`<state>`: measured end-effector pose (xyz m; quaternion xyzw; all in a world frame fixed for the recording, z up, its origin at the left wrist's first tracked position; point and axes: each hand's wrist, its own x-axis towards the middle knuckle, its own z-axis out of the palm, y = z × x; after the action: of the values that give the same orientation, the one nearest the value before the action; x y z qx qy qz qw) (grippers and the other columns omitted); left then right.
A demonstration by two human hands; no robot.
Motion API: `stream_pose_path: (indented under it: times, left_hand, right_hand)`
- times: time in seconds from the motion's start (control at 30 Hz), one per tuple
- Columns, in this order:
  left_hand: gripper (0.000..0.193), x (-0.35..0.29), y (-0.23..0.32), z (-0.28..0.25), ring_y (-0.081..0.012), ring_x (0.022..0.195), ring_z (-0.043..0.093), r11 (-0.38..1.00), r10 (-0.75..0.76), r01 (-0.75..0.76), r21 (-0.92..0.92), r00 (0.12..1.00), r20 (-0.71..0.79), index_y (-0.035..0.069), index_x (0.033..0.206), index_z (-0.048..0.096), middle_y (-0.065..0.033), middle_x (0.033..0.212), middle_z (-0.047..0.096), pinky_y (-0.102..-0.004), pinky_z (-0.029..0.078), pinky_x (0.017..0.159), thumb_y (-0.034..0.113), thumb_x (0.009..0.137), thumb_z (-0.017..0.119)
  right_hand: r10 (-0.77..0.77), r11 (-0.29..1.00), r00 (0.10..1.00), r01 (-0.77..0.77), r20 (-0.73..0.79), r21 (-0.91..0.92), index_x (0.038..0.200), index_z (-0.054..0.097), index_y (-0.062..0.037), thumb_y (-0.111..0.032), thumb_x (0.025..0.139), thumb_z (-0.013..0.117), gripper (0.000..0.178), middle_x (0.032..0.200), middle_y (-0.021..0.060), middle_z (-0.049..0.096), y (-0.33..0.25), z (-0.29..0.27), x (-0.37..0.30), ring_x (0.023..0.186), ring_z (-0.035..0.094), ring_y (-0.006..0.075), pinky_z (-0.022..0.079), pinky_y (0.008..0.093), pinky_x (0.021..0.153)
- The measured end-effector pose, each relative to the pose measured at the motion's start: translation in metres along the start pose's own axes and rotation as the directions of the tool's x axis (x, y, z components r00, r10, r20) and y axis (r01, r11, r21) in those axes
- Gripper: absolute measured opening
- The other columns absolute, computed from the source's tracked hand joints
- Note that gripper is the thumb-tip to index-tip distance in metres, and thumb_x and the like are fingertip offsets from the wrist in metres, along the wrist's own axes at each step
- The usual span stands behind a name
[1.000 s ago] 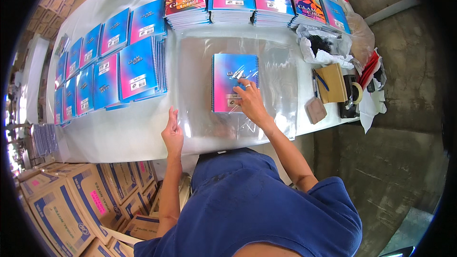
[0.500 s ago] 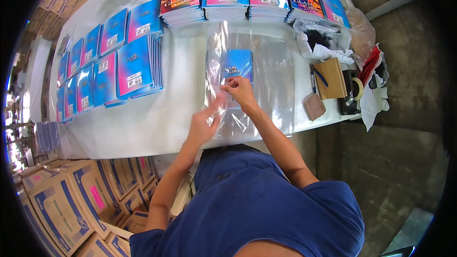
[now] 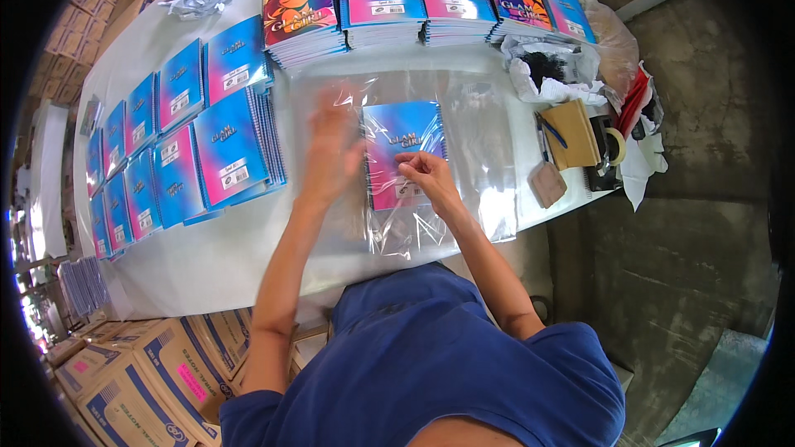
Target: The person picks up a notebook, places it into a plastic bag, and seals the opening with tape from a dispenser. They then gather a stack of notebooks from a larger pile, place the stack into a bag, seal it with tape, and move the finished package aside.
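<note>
A blue and pink spiral notebook [image 3: 386, 170] lies at the middle of the table, its wire binding along the right edge. Clear plastic film [image 3: 482, 161] is spread around it, and shiny creases cross the cover. My right hand [image 3: 432, 180] is over the lower right of the cover with thumb and fingers pinched together. What they hold, if anything, I cannot make out. Left of the notebook, my left hand [image 3: 328, 149] is raised over the film's left part. Motion smears its fingers, though the thumb seems to stand apart.
Rows of similar notebooks [image 3: 232, 145] lie on the table's left, with stacked notebooks [image 3: 385, 0] along the back. At right are a paper-wrapped black bundle [image 3: 551, 70], a brown pad [image 3: 571, 136], a blue pen [image 3: 552, 132] and a tape roll [image 3: 614, 147]. Cartons [image 3: 141, 381] stand lower left.
My left hand has moved left and away from my right hand, leaving the notebook's cover. The film lies wider to the left, and more of the notebook shows. The whole view has shifted slightly.
</note>
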<state>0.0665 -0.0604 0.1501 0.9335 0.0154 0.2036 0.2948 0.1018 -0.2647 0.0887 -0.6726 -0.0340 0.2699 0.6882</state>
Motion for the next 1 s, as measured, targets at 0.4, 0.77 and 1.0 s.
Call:
stream_pose_path:
  times: [0.4,0.77,1.0]
  left_hand:
    - [0.034,0.063,-0.049,0.068,-0.0228,0.13,0.043,0.506,0.701,-0.854,0.119,0.488,0.52,0.032,0.117,0.063,0.0128,0.122,0.06,-0.0545,0.018,0.115,0.025,0.085,0.052]
    - [0.029,0.07,-0.047,0.066,-0.022,0.124,0.049,0.511,0.786,-0.86,-0.003,0.466,0.406,0.026,0.108,0.068,0.0119,0.119,0.061,-0.0513,0.028,0.112,0.024,0.081,0.057]
    - [0.027,0.069,-0.048,0.085,-0.0241,0.122,0.05,0.535,0.796,-0.844,-0.037,0.489,0.356,0.025,0.104,0.07,0.0094,0.114,0.065,-0.0501,0.027,0.113,0.023,0.079,0.06]
  right_hand:
    - [-0.203,0.938,0.979,0.185,-0.032,-0.292,0.096,0.064,-0.0004,-0.006,0.087,0.06,0.011,0.104,0.0096,0.067,-0.015,-0.002,-0.01,0.087,0.061,0.0148,0.047,0.0266,0.076]
    - [-0.271,0.099,0.873,0.444,0.406,-0.89,0.121,0.062,-0.017,0.003,0.072,0.055,0.053,0.134,-0.0023,0.053,-0.025,-0.03,-0.001,0.129,0.043,0.0176,0.026,0.0482,0.107]
    - [-0.235,0.113,0.878,0.45,0.416,-0.886,0.121,0.062,-0.018,0.003,0.07,0.054,0.055,0.132,-0.0019,0.052,-0.024,-0.029,0.002,0.131,0.039,0.0177,0.025,0.048,0.109]
